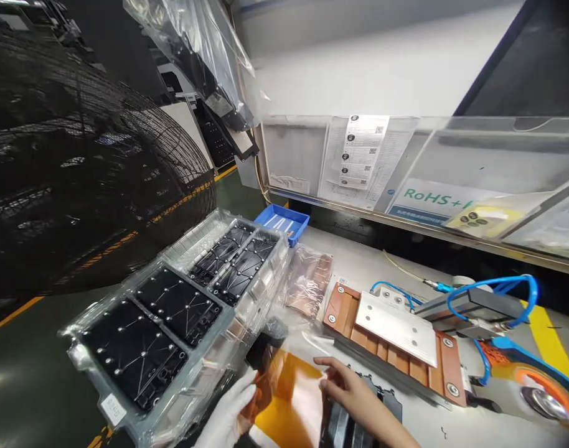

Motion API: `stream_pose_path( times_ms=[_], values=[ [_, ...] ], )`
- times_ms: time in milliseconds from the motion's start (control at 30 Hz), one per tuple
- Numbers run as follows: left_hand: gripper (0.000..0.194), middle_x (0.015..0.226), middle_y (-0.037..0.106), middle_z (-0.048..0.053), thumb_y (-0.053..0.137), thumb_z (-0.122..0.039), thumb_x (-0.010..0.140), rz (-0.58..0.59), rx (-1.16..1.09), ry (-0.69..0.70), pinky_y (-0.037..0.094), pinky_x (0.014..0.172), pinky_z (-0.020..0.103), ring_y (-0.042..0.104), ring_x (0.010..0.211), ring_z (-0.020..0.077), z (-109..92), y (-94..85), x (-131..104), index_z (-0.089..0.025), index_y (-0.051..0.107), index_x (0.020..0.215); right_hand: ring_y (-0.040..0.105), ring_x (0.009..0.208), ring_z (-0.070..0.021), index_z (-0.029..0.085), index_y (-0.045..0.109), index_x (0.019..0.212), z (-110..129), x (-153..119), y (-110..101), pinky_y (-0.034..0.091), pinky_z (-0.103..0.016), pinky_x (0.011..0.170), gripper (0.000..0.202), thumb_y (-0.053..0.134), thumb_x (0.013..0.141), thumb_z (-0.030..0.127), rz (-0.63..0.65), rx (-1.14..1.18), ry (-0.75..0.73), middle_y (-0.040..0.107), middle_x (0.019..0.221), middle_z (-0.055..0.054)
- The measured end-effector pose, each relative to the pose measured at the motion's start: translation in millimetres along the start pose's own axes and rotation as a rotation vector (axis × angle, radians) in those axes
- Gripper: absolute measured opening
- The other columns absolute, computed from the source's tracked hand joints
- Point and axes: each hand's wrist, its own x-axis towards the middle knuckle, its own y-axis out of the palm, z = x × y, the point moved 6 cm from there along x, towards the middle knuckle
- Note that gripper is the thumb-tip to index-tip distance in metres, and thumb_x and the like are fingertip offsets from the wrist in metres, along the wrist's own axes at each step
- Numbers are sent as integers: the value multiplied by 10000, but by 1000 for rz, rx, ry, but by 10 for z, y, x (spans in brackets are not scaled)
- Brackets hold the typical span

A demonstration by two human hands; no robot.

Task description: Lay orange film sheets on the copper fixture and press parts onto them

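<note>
The gloved left hand (228,414) pinches the amber film (284,398) by its near edge, the bare right hand (345,389) resting open just beside; thin and floppy, it likely creases unless held by its edges.

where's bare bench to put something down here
Bare white bench lies between the blue bin and the copper fixture. Crowded: clear trays on the left, blue hoses on the right, both hands at the front.

Seen behind a pale workbench (359,264): dark green factory floor (27,379) striped with yellow lines (14,314), a black mesh fan guard (79,180), and a white wall (382,68).
</note>
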Motion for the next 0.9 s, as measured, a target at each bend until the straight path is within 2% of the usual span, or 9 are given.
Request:
stream_pose_path(
  times_ms=[67, 133, 200, 300, 467, 567, 700, 800, 900],
  values=[
    [380, 1095, 689, 82, 586, -452, 941, 57, -56, -21, 587, 761, 368, 675, 883, 194, 33, 42, 58, -191, 616, 1215, 630, 1038, -346, 240, 690, 1169, 108, -133, -231, 475, -580, 971, 393, 551, 833, 389, -147, -75, -24, 611, 1077, -132],
    [442, 1072, 708, 87, 646, -474, 893, 102, -95, -17, 587, 721, 357, 687, 870, 207, 21, 122, 93, -178, 626, 1221, 544, 1187, -381, 297, 685, 1202, 309, -286, -362, 408, -635, 1032, 359, 545, 883, 384, -325, -191, -106, 535, 1267, -152],
    [459, 1055, 722, 102, 705, -492, 834, 129, -120, 6, 587, 717, 360, 694, 888, 232, -37, 230, 102, -162, 673, 1152, 570, 1183, -349, 352, 677, 1205, 611, -449, -346, 500, -573, 977, 306, 521, 941, 345, -455, -314, -283, 544, 1313, -129],
    [397, 1019, 732, 100, 715, -499, 823, 176, -133, 77, 587, 795, 384, 693, 916, 239, -192, 406, 78, -153, 716, 1017, 682, 1031, -278, 322, 667, 1194, 1031, -629, -176, 619, -400, 832, 248, 551, 975, 332, -474, -396, -527, 671, 1178, -103],
    [309, 1057, 715, 69, 614, -484, 913, 163, -101, 244, 560, 894, 407, 669, 950, 197, -440, 585, 60, -195, 698, 986, 736, 917, -209, 261, 662, 1145, 1280, -748, -156, 601, -257, 819, 210, 606, 944, 243, -480, -290, -638, 768, 1043, -36],
    [325, 987, 722, 64, 636, -514, 879, 125, -78, 322, 549, 896, 409, 665, 936, 205, -510, 679, 84, -197, 705, 896, 740, 830, -178, 243, 688, 948, 1130, -710, -202, 574, -197, 768, 81, 616, 911, 241, -412, -60, -464, 778, 925, -11],
    [308, 822, 725, 53, 675, -536, 795, 53, -65, 343, 566, 747, 351, 671, 786, 237, -567, 734, 85, -233, 732, 794, 704, 759, -213, 206, 694, 843, 874, -654, -168, 546, -247, 688, 249, 637, 889, 444, -255, 244, -113, 749, 811, -50],
    [272, 750, 712, 37, 685, -520, 768, 40, -68, 339, 555, 669, 318, 653, 682, 225, -635, 721, 50, -253, 736, 752, 682, 822, -244, 189, 701, 901, 844, -661, -149, 520, -289, 743, 403, 696, 816, 583, -130, 443, 2, 749, 875, -76],
    [248, 775, 716, 38, 697, -498, 755, 55, -72, 326, 551, 672, 302, 657, 686, 217, -688, 700, 15, -253, 735, 743, 624, 795, -213, 197, 711, 866, 826, -672, -161, 479, -271, 723, 461, 695, 801, 654, -94, 555, 61, 711, 821, -42]
  ],
)
